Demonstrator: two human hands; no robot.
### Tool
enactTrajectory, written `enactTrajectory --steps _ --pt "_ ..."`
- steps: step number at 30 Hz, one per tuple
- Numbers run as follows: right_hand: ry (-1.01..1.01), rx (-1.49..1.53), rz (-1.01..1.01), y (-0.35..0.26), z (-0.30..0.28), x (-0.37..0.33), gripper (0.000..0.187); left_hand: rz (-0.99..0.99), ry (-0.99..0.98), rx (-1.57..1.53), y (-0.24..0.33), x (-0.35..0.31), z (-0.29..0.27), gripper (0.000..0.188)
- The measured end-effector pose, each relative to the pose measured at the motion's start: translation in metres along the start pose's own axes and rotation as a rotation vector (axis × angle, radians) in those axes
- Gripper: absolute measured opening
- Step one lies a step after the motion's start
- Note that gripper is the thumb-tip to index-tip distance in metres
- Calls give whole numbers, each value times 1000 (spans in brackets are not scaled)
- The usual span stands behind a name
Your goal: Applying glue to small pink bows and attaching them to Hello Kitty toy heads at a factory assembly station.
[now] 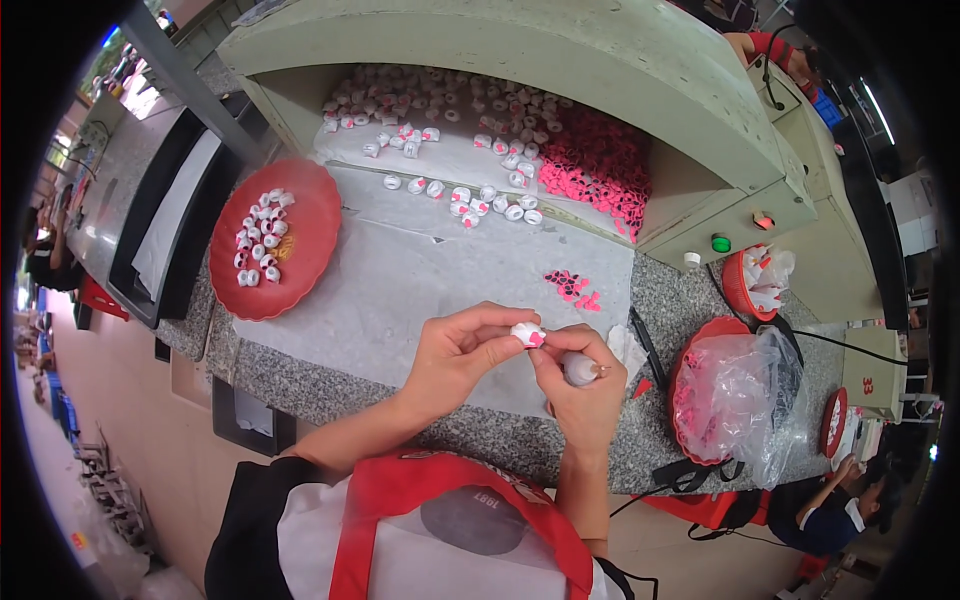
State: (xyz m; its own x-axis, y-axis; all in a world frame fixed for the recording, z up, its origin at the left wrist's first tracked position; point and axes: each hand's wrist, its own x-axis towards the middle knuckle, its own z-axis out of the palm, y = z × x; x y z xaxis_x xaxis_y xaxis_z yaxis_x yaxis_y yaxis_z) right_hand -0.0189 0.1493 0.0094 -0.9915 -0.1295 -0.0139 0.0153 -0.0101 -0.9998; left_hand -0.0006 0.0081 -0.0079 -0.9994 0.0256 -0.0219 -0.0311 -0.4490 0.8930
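Over the paper-covered bench, my left hand (450, 358) pinches a small white moulded piece (525, 332) with a pink patch on it. The fingertips of my right hand (583, 405) meet the right side of that piece. Tucked in the same hand is a small whitish squeeze bottle (579, 368) with a thin tip. Beyond my hands lies a little pile of pink and black bits (572, 288). Several white pieces with pink spots (470, 208) stand along the front of the metal cabinet. Whatever is between my right fingertips is too small to tell.
A red scalloped plate (325, 225) with several white pieces stands left. The metal cabinet (500, 38) holds many more, plus a pink heap (597, 165). At right are a red basket (737, 285), a plastic bag (745, 385) over a red dish, and a black-handled tool (645, 340). Other people work nearby.
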Motion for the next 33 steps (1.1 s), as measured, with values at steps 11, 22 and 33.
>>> enactTrajectory --steps 11,22,33 --pt "-38 -171 -273 3 1 -1 18 -205 68 -293 -3 -1 -5 23" --pt "-214 229 -23 4 -5 -5 20 12 -129 135 12 -18 -12 32" --pt "-171 167 258 65 75 27 16 -42 273 254 -2 -12 -89 21"
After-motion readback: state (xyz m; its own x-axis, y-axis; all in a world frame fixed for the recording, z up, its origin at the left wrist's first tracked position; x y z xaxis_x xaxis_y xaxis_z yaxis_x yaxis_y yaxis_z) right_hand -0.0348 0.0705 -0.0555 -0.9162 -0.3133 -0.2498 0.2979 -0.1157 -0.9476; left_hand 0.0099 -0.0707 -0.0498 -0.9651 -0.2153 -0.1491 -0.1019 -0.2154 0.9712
